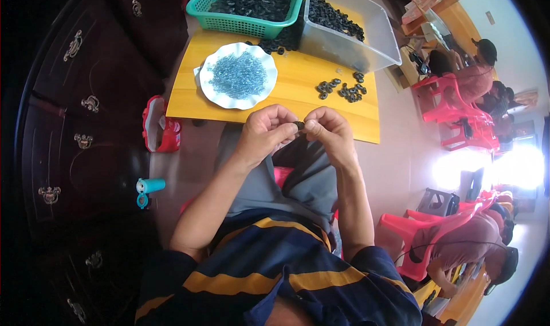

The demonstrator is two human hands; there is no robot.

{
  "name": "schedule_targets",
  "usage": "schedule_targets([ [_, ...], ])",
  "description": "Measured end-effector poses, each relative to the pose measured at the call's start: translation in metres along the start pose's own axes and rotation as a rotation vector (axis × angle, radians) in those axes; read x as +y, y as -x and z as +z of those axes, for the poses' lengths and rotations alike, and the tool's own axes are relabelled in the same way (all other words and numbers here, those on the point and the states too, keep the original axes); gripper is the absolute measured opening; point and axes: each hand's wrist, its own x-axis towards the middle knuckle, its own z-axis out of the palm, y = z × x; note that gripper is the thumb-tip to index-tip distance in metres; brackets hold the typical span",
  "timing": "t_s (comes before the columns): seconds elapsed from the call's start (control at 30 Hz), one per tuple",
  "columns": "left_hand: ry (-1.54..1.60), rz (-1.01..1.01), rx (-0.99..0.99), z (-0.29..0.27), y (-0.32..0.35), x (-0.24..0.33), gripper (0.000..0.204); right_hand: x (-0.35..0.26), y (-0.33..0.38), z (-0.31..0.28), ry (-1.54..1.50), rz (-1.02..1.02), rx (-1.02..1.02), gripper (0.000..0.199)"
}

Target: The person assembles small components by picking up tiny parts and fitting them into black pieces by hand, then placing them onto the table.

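Observation:
My left hand [266, 132] pinches a small black part [299, 125] between thumb and fingertips, just past the near edge of the table. Against the part's right end, the thumb and forefinger of my right hand [330, 132] are pressed together. Whether a thin pin is also between those fingers is too small to tell. Beyond my left hand stands a white scalloped plate [209, 94] heaped with thin silvery metal pins [239, 75]. Several small black pieces [350, 92] lie in a loose group on the table beyond my right hand.
At the back of the yellow table [298, 91] are a green basket [246, 25] and a clear plastic bin [349, 48], both holding black parts. Dark drawers [74, 108] line the left side. A teal flask [152, 185] stands on the floor. People sit on pink chairs [441, 99] at right.

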Motion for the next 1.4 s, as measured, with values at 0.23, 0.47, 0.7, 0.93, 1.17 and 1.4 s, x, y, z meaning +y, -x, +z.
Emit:
schedule_targets([
  [0.23,-0.027,-0.028,0.015,-0.005,-0.001,-0.003,0.01,0.013,0.002,0.009,-0.037,-0.066,0.059,0.009],
  [0.47,-0.082,0.007,-0.02,-0.005,-0.002,-0.008,0.011,0.014,0.001,0.003,-0.167,0.037,-0.021,0.011],
  [0.7,-0.295,0.124,-0.04,0.005,0.0,-0.009,0.013,0.016,0.004,-0.008,-0.149,0.099,-0.064,0.018],
  [0.93,-0.319,0.111,-0.015,0.007,-0.001,-0.013,0.013,0.033,-0.026,-0.089,0.49,-0.193,0.452,0.011],
  [1.17,-0.297,0.114,-0.014,0.003,-0.001,-0.014,0.012,0.045,-0.041,-0.135,1.055,-0.257,0.692,0.016],
  [1.4,-0.286,0.097,-0.011,0.003,0.001,-0.008,0.011,0.046,-0.041,-0.131,1.223,-0.199,0.695,0.015],
])
